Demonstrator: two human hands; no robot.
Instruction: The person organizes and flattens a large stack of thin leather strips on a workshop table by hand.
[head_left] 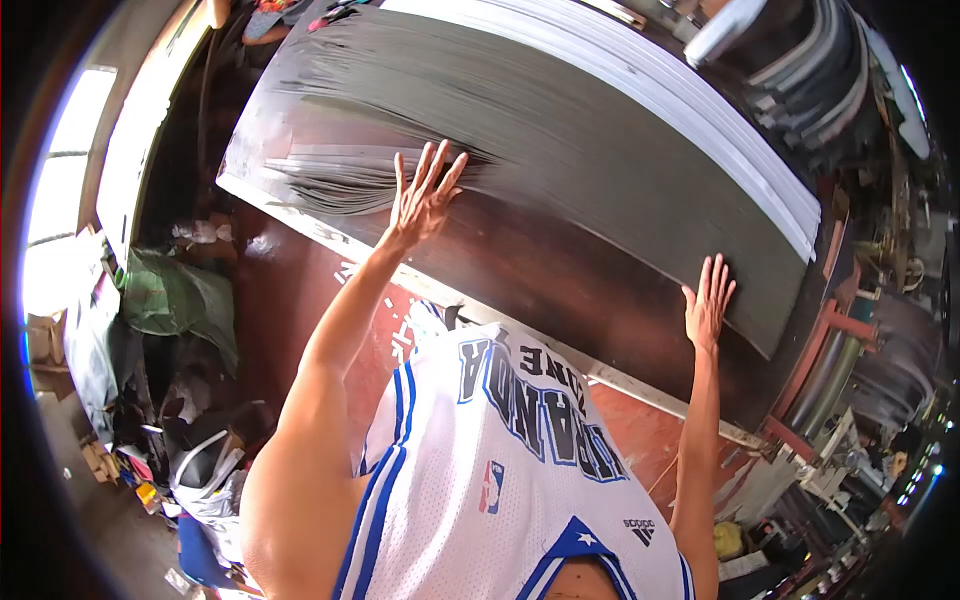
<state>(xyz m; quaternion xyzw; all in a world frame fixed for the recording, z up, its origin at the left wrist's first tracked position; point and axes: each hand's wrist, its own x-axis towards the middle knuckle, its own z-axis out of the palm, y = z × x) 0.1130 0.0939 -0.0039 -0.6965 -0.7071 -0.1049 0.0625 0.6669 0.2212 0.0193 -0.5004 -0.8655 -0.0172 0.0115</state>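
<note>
A broad stack of thin dark grey sheets (600, 170) lies across a long table (560, 270) with a dark, glossy top. At the stack's near left, the layered sheet edges (345, 190) fan out and bunch up. My left hand (425, 200) rests flat beside these fanned edges, fingers spread, with its fingertips over the sheets. My right hand (709, 305) lies flat at the near right edge of the stack, fingers stretched out and pointing away from me. Neither hand grips anything.
White sheets (700, 95) are layered along the stack's far side. Curved grey sheets (820, 70) hang or stand at the far right. Rolls (825, 385) sit in a red frame at right. A green sack (180, 300) and piled clutter lie left, near a bright window (75, 160).
</note>
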